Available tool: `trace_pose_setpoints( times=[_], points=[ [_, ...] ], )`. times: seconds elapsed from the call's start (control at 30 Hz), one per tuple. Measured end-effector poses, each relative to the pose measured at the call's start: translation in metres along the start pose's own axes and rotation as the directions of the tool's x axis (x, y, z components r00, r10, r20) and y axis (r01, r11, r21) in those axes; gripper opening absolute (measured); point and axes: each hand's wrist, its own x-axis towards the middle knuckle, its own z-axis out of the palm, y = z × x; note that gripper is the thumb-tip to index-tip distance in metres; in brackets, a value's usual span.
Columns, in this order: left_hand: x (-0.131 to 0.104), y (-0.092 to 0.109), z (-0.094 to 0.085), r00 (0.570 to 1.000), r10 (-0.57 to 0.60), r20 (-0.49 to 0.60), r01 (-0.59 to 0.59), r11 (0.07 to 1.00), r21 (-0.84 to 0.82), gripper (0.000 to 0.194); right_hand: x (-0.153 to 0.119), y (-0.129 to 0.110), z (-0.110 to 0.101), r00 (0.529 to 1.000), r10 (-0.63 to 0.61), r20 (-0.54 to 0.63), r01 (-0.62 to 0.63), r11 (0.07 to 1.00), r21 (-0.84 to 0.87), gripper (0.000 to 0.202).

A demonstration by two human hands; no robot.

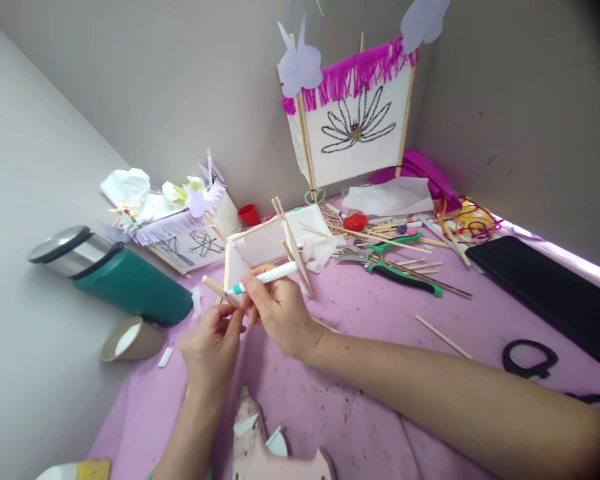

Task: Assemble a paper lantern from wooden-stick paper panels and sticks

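Note:
My right hand (285,310) grips a white marker (275,272) with a teal end, which lies against a thin wooden stick (213,287). Pinched in the fingers of my left hand (209,343), the stick slants up to the left; its lower part is hidden by my fingers. Both hands are close together, fingertips nearly touching. Just behind them stands a small box frame (260,243) of wooden sticks and white paper, with more sticks leaning at its right side.
A green tumbler (135,287) and a beige cup (135,340) stand at left. Behind are paper lanterns, one tall with magenta fringe (355,73). Pruning shears (405,277), loose sticks (443,337), a black phone-like slab (545,293) and scissors (530,357) lie at right. A pink cutout (270,460) sits in front.

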Motion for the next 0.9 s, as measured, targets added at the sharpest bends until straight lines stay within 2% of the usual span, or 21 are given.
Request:
trace_pose_setpoints(
  times=[0.6,0.8,0.9],
  points=[
    [-0.0002,-0.0008,-0.0002,1.000,-0.002,0.007,0.003,1.000,-0.009,0.023,-0.0010,0.0005,0.0014,1.000,-0.001,-0.021,0.002,1.000,0.024,0.028],
    [0.0011,0.0016,-0.0010,0.998,0.057,-0.032,-0.056,0.998,0.040,0.019,-0.0034,-0.0009,0.0018,1.000,0.001,0.025,-0.001,1.000,0.012,0.027],
    [0.0014,0.0021,-0.0009,0.999,0.037,-0.015,-0.037,0.999,0.024,0.018,-0.0047,-0.0025,0.0002,1.000,-0.012,0.008,0.012,1.000,-0.015,0.026]
  ],
)
